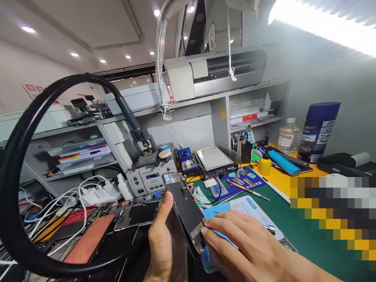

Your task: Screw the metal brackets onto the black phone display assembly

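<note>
My left hand [161, 237] is wrapped round the left side of a dark phone screen [188, 209], its thumb up along the edge. The screen is tilted, its back facing me, with small ribbon cables and connectors at the top end. At its lower right edge, my right hand [242, 239] closes its fingertips on the rim; the rest of those fingers curl out of sight. Something blue [225, 239] shows below the right fingers. A silver metal end [269, 228] appears beside the right hand; whether the hand holds it I cannot tell.
A black flexible arm [22, 137] loops across the left. Phone parts and an orange-pink panel [89, 239] lie there near white cables. Behind stand a bench unit [151, 178] and a heating plate [216, 156]. A yellow bottle [264, 165] and brush [249, 190] are on the right.
</note>
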